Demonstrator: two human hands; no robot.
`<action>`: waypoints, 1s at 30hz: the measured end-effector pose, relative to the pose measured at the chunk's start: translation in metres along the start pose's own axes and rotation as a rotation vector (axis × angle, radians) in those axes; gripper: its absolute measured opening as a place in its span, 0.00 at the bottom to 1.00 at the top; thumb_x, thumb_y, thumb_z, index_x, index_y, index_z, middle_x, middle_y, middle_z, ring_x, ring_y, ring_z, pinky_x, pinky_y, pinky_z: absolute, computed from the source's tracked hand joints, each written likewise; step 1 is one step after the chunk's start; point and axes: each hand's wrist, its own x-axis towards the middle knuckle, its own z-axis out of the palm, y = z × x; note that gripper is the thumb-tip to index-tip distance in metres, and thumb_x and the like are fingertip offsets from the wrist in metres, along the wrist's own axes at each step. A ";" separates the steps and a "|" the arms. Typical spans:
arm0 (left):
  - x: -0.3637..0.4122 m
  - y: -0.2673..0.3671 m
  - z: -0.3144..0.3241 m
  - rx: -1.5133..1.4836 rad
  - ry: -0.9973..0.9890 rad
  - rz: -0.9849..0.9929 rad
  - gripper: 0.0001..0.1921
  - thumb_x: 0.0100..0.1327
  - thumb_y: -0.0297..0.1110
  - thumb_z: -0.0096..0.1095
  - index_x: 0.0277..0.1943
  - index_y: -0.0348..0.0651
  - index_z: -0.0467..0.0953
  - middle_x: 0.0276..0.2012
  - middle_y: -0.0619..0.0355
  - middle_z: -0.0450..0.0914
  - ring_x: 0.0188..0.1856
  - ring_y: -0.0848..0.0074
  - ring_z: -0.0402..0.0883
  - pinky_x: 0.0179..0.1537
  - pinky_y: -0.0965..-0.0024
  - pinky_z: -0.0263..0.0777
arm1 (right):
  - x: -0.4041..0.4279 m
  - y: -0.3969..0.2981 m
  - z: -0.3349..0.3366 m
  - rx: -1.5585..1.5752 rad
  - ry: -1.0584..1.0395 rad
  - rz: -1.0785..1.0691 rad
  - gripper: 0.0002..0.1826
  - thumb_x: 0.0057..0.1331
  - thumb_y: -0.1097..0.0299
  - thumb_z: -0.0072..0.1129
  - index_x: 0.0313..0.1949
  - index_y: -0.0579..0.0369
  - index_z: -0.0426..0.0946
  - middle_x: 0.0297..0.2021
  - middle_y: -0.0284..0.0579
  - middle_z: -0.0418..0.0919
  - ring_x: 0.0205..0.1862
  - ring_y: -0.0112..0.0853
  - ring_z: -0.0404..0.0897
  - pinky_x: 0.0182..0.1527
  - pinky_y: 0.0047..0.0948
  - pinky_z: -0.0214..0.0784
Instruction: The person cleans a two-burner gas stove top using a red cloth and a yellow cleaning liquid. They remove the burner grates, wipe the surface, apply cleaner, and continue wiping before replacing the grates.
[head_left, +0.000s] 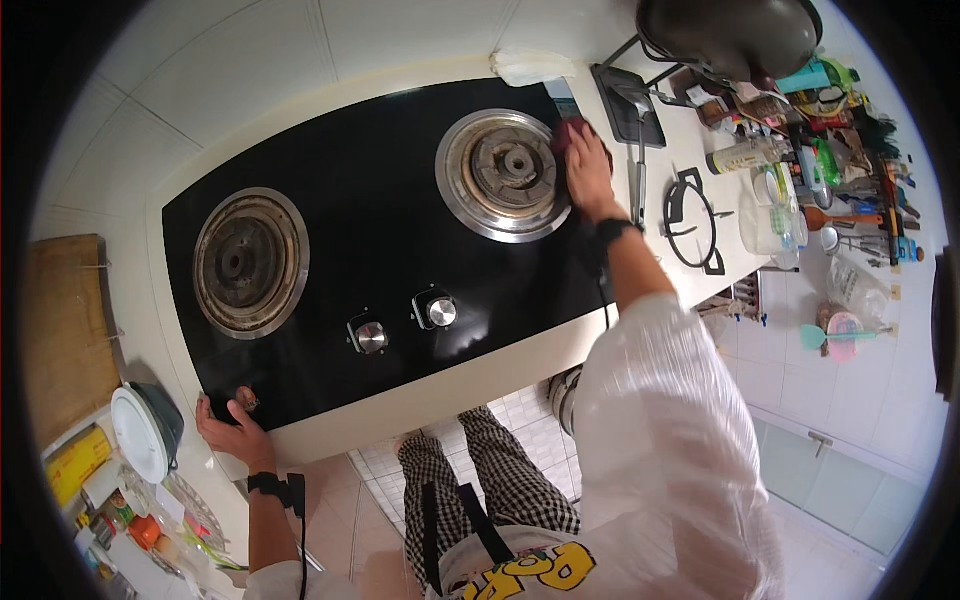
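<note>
A black glass gas cooktop (360, 225) lies before me, with a left burner (235, 262) and a right burner (517, 165) bare of pan supports. My right hand (589, 169) presses a dark red cloth or pad (566, 135) onto the glass along the right edge, beside the right burner's steel ring. Most of the cloth is hidden under the fingers. At the front left corner rests my left hand (234, 436), thumb and fingers apart, touching the cooktop's edge near a small round sticker (247, 398). Two metal control knobs (442, 311) stand near the front.
A black pan support (690, 225) and a metal spatula (640, 169) lie on the right counter. A dark wok (735, 34) overhangs the back right. A crumpled white cloth (529, 67) sits behind the cooktop. A lidded pot (142, 435) stands left, near my left hand.
</note>
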 end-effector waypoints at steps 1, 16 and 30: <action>0.000 0.002 0.000 0.005 -0.006 -0.003 0.25 0.73 0.47 0.51 0.57 0.31 0.68 0.58 0.45 0.73 0.62 0.52 0.69 0.62 0.52 0.59 | -0.029 -0.005 -0.004 0.019 -0.016 -0.010 0.23 0.75 0.63 0.40 0.67 0.48 0.65 0.68 0.57 0.62 0.70 0.55 0.59 0.70 0.50 0.50; 0.002 0.008 0.000 0.063 0.049 0.034 0.22 0.71 0.45 0.55 0.56 0.34 0.71 0.55 0.46 0.74 0.60 0.54 0.71 0.61 0.53 0.61 | -0.195 -0.222 -0.062 0.102 -0.148 -0.043 0.24 0.61 0.71 0.53 0.59 0.47 0.76 0.64 0.44 0.70 0.67 0.47 0.65 0.69 0.52 0.52; -0.004 0.007 0.009 0.003 0.024 -0.021 0.23 0.70 0.49 0.55 0.55 0.37 0.71 0.58 0.50 0.73 0.63 0.57 0.68 0.64 0.52 0.55 | -0.249 -0.254 -0.048 0.054 -0.016 0.110 0.25 0.58 0.72 0.53 0.57 0.45 0.76 0.64 0.44 0.69 0.67 0.45 0.65 0.68 0.55 0.52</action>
